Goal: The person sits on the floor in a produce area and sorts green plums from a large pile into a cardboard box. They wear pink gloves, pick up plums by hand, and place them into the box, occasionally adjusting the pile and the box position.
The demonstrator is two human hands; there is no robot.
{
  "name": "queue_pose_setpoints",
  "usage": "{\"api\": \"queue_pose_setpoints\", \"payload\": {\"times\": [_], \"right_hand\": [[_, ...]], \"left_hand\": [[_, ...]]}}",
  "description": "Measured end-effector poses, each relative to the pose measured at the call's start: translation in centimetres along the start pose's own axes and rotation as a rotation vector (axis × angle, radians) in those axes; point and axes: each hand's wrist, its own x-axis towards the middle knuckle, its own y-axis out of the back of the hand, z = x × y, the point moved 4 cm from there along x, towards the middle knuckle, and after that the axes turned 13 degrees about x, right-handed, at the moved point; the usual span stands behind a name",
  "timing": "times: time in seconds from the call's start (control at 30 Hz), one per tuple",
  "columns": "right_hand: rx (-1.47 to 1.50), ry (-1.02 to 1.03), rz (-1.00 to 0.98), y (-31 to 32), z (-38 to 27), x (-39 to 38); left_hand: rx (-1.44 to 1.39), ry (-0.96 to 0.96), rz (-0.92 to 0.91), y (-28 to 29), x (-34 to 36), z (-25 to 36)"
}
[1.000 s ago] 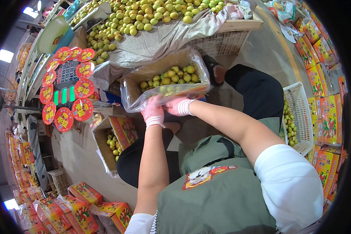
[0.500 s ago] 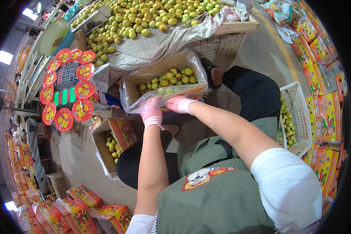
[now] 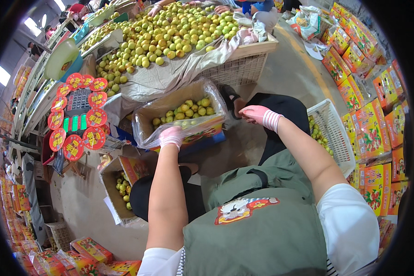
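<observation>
A cardboard box (image 3: 147,110) lined with a clear plastic bag (image 3: 195,123) stands in front of me, partly filled with yellow-green jujubes (image 3: 188,109). My left hand (image 3: 171,136), in a pink-and-white glove, grips the bag's near edge, its fingertips partly hidden by the film. Over my right knee, away from the box, hangs my right hand (image 3: 261,116) in a matching glove. Its fingers stretch leftward, slightly bent and apart, and no held thing shows. To my right is a white plastic crate (image 3: 338,133) with more jujubes in it.
A cloth-covered sorting table (image 3: 165,76) heaped with jujubes spans the far side. A scale (image 3: 78,101) ringed with red round tags stands left. Another open box (image 3: 106,177) of jujubes sits by my left leg. Stacked printed cartons (image 3: 370,133) line the right.
My right hand has left the plastic bag and moved right, over my knee. My left hand stays at the bag's near edge. The view has shifted slightly.
</observation>
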Motion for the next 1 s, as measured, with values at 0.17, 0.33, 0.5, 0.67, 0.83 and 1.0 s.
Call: {"api": "queue_pose_setpoints", "payload": {"times": [0.17,0.33,0.5,0.67,0.83,1.0], "right_hand": [[-0.210,-0.107,0.110,0.1,-2.4,5.2],[-0.247,-0.251,0.278,-2.6,4.7,12.1],[0.310,-0.286,0.420,-4.4,9.6,16.7],[0.193,-0.224,0.299,-2.4,8.6,19.6],[0.097,-0.232,0.299,-3.4,6.0,17.9],[-0.109,-0.294,0.226,3.3,7.5,20.9]], "left_hand": [[-0.333,0.257,0.056,-1.0,-0.5,-0.5],[0.059,0.114,0.309,-0.6,-3.1,2.0],[0.038,0.129,0.615,-2.3,-4.2,1.3],[0.077,0.124,0.603,-1.9,-2.8,2.0],[0.078,0.132,0.595,-0.7,-2.4,2.3],[0.121,0.118,0.557,1.1,0.1,5.5]]}}
